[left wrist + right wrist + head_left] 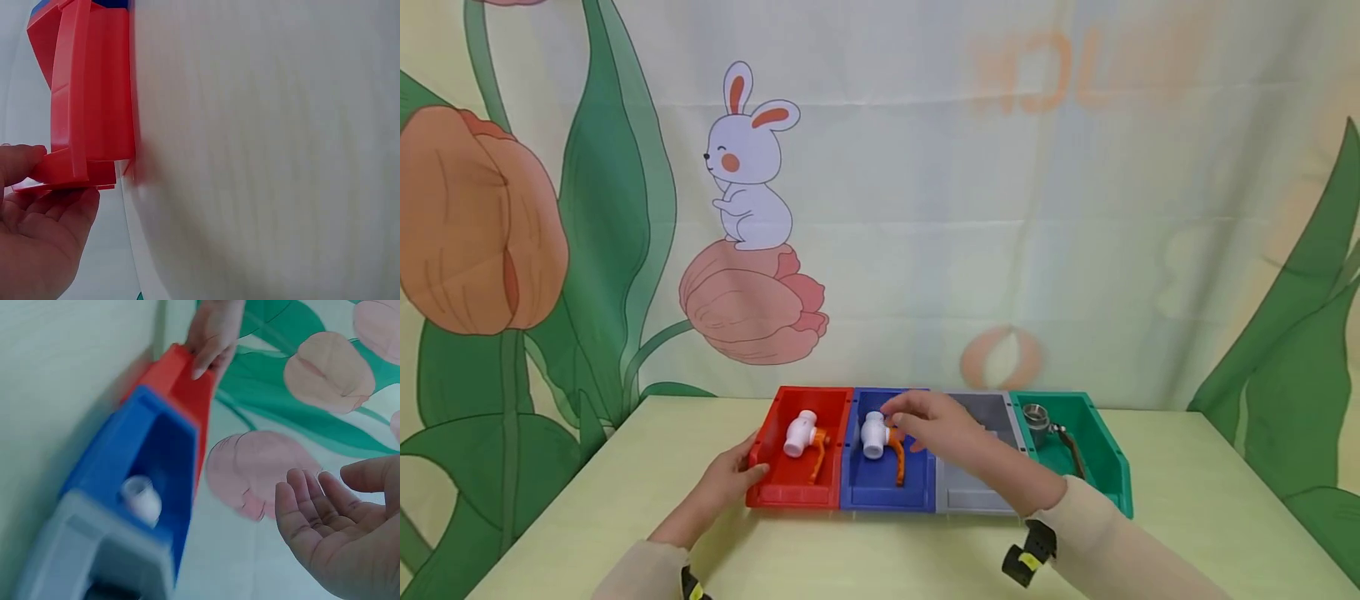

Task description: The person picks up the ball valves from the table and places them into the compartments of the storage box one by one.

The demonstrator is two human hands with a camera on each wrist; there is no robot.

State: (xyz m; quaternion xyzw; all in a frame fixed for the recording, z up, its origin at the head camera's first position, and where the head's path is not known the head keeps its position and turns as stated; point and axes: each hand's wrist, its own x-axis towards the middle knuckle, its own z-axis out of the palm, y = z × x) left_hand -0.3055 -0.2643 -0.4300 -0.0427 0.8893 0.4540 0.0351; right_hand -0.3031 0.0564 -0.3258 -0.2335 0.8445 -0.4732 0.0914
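Note:
My left hand grips the left wall of a red bin; in the left wrist view its thumb lies on one side of the wall and the fingers on the other. In the red bin lies a white plastic ball valve with an orange lever. The adjoining blue bin holds a similar white ball valve. Over that bin hovers my right hand, fingers loosely bent with nothing between them. The right wrist view shows this hand apart from the bins.
A grey bin stands right of the blue one, partly hidden by my right forearm. At the row's right end, a green bin holds a silver metal fitting with a brownish lever. Behind the pale table hangs a printed curtain.

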